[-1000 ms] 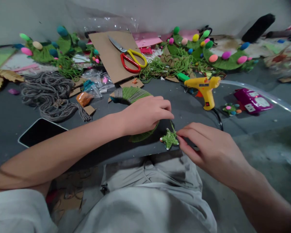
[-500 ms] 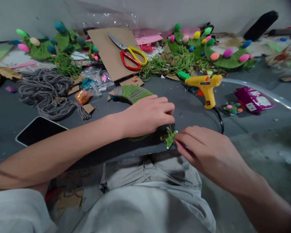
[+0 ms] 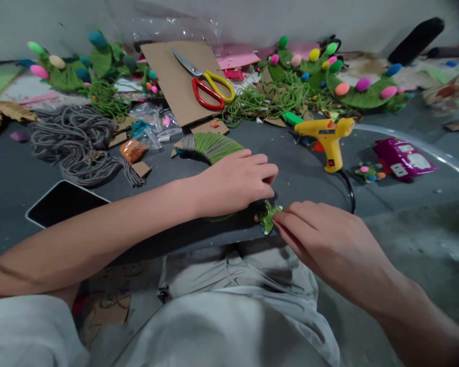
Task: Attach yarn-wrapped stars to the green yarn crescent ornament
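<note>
While the fingers of my right hand are pinched together on the right side of the small green star, the main hazard is loss of grip. Location: the star sits between my two hands, tilted, just beside the front edge of the counter. Cause: the pinch takes only a small part of the star; a twist could roll it free, and it may fall off the counter.

My left hand: fingers curled, tips pointing down and partly hidden; I cannot tell whether they are clamped on anything. The wrapped green crescent lies partly beneath this hand. Caution: pressing or dragging here could shift the crescent or disturb its wrapping.

Glue gun: it lies beyond my right hand, its black cord running down toward the back of that hand. Caution: lifting the hand could catch the cord and drag the gun. Heat cannot be judged by eye; treat the gun as hot, since a careless forward reach could burn me.

Phone: my left forearm crosses in front of it; a sideways sweep could push it.
</note>
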`<control>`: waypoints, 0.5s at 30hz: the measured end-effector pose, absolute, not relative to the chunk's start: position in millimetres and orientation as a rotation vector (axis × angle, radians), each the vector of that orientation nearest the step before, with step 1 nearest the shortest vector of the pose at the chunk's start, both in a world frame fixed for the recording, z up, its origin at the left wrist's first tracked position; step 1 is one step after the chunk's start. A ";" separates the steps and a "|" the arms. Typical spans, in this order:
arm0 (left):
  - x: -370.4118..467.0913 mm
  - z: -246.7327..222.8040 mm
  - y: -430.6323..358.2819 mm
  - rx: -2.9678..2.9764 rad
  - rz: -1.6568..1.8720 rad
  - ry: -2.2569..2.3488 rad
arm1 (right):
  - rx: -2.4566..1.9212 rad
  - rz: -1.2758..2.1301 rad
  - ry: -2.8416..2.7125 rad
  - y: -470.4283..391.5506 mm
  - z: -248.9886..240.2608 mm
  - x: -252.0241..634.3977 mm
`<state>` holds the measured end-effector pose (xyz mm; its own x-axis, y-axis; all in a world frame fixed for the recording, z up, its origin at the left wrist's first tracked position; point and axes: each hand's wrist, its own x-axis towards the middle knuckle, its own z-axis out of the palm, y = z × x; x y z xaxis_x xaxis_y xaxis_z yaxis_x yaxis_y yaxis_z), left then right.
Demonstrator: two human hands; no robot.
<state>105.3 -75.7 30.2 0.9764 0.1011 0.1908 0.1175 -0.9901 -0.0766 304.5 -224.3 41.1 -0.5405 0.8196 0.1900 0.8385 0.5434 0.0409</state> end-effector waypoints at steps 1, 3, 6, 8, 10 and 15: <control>105.3 30.1 -75.9 -3.033 -0.284 -0.170 | -1.427 -0.210 -2.635 -224.2 41.4 304.0; 105.3 29.8 -76.5 -3.027 -0.290 -0.174 | -1.431 -0.259 -2.648 -223.6 41.7 302.7; 105.7 29.5 -77.2 -3.026 -0.304 -0.180 | -1.443 -0.308 -2.647 -222.6 42.0 300.9; 106.2 29.7 -77.3 -3.039 -0.299 -0.186 | -1.449 -0.315 -2.643 -222.1 42.1 300.3; 107.0 30.2 -77.2 -3.060 -0.283 -0.212 | -1.450 -0.301 -2.644 -221.9 42.3 300.2; 109.1 29.9 -76.1 -3.095 -0.259 -0.295 | -1.452 -0.230 -2.631 -223.3 46.0 302.4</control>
